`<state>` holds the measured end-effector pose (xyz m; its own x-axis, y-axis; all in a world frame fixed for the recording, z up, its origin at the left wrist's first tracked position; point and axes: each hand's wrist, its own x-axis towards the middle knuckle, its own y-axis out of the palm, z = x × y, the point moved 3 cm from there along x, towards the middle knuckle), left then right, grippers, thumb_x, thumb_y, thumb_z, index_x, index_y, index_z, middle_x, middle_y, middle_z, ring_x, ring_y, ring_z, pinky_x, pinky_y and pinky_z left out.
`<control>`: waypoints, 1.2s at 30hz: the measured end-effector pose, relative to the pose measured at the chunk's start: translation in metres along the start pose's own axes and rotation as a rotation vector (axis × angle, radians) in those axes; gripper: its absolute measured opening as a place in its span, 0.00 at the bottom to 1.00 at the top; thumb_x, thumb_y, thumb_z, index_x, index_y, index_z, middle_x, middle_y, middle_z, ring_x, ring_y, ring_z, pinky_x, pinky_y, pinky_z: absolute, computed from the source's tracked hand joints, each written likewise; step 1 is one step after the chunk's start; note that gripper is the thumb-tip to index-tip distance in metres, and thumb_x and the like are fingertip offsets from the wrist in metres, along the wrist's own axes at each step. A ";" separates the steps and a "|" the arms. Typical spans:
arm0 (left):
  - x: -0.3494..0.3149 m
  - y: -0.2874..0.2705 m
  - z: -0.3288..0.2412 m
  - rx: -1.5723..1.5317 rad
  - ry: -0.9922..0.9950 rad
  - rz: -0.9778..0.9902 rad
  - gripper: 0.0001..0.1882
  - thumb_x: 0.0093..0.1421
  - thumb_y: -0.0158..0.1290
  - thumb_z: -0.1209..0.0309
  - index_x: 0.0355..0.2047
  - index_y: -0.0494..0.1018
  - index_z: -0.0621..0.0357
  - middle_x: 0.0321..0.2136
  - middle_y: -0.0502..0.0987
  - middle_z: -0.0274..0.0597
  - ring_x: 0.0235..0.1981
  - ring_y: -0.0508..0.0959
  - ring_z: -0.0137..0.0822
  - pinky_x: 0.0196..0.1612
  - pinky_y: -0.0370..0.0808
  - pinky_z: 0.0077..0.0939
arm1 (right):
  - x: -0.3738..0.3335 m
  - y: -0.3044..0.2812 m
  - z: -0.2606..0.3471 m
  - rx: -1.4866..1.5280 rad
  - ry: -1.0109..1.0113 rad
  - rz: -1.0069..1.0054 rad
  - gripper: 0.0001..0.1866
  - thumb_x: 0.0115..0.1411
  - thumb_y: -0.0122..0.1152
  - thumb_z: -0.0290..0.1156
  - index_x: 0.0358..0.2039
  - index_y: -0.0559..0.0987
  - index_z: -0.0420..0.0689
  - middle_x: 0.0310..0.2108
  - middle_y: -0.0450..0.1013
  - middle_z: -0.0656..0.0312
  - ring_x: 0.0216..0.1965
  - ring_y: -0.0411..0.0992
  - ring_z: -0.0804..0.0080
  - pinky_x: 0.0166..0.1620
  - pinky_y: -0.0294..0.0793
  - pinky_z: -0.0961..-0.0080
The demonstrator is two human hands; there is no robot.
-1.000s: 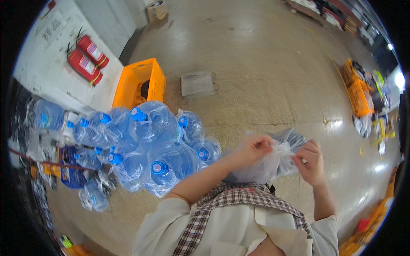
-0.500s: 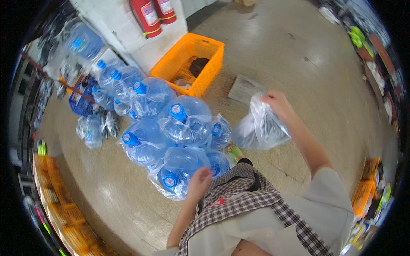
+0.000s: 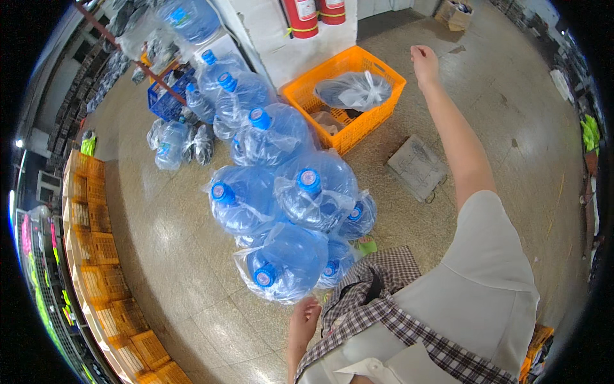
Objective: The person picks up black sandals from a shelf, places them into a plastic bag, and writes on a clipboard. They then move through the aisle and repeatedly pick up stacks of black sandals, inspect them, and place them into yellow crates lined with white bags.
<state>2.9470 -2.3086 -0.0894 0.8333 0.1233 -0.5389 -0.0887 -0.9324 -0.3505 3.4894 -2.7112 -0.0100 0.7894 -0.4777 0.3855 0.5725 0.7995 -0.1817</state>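
Observation:
My right hand (image 3: 423,63) is stretched out beyond the orange crate (image 3: 374,132), its fingers curled in with nothing in them. In that crate lies a tied clear plastic bag (image 3: 353,91) with dark contents I cannot make out. Down by my apron, my left hand (image 3: 306,313) hangs with loosely curled fingers, holding nothing. Just ahead of it is the nearest large blue water jug (image 3: 294,253), wrapped in clear plastic, its blue cap towards me. Several more wrapped jugs (image 3: 316,185) crowd together up to the crate.
A flat grey square slab (image 3: 417,168) lies on the floor right of the jugs. Two red fire extinguishers (image 3: 300,18) hang on the white pillar (image 3: 265,38). Stacked orange crates (image 3: 105,253) line the left side. A blue basket (image 3: 167,96) stands behind smaller bagged bottles (image 3: 171,146).
The plastic bag left my right hand and now rests in the orange crate. My right arm reaches farther forward. The view has shifted, with my left hand lower.

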 end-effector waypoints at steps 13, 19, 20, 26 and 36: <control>-0.192 -0.102 0.249 -0.015 -0.201 -0.098 0.21 0.56 0.55 0.61 0.47 0.69 0.57 0.40 0.77 0.47 0.41 0.77 0.42 0.42 0.73 0.34 | -0.696 0.061 0.273 0.469 -0.638 1.683 0.06 0.58 0.53 0.35 0.33 0.75 0.48 0.27 0.72 0.61 0.28 0.71 0.62 0.29 0.70 0.66; -0.294 -0.173 0.289 -0.228 -0.208 -0.285 0.20 0.57 0.53 0.60 0.47 0.70 0.58 0.41 0.76 0.52 0.43 0.76 0.46 0.44 0.72 0.37 | -0.894 0.050 0.350 0.542 -1.043 2.418 0.11 0.59 0.50 0.38 0.37 0.75 0.47 0.32 0.73 0.58 0.36 0.72 0.58 0.37 0.72 0.62; -0.301 -0.174 0.291 -0.205 -0.210 -0.308 0.20 0.57 0.53 0.60 0.47 0.70 0.58 0.41 0.76 0.52 0.43 0.76 0.46 0.44 0.72 0.37 | -0.901 0.045 0.356 0.547 -1.056 2.428 0.11 0.59 0.50 0.38 0.37 0.75 0.47 0.33 0.73 0.58 0.37 0.72 0.58 0.37 0.72 0.62; -0.255 -0.314 0.348 -0.117 -0.014 -0.253 0.26 0.58 0.51 0.57 0.54 0.64 0.55 0.44 0.73 0.55 0.45 0.74 0.50 0.47 0.71 0.37 | -0.970 0.181 0.368 0.195 -1.413 2.501 0.11 0.57 0.52 0.37 0.34 0.77 0.46 0.28 0.75 0.57 0.31 0.74 0.58 0.35 0.73 0.64; -0.211 -0.572 0.573 -0.217 -0.681 -0.723 0.23 0.57 0.51 0.58 0.48 0.70 0.59 0.43 0.76 0.51 0.44 0.76 0.46 0.47 0.72 0.35 | -1.014 0.502 0.479 0.126 -1.277 2.283 0.11 0.55 0.54 0.40 0.32 0.78 0.48 0.32 0.75 0.59 0.36 0.74 0.59 0.38 0.74 0.64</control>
<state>2.5092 -1.6072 -0.2138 0.1539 0.7862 -0.5985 0.4705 -0.5909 -0.6553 2.8706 -1.6513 -0.0585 -0.5278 0.8419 -0.1127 -0.4495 -0.3895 -0.8039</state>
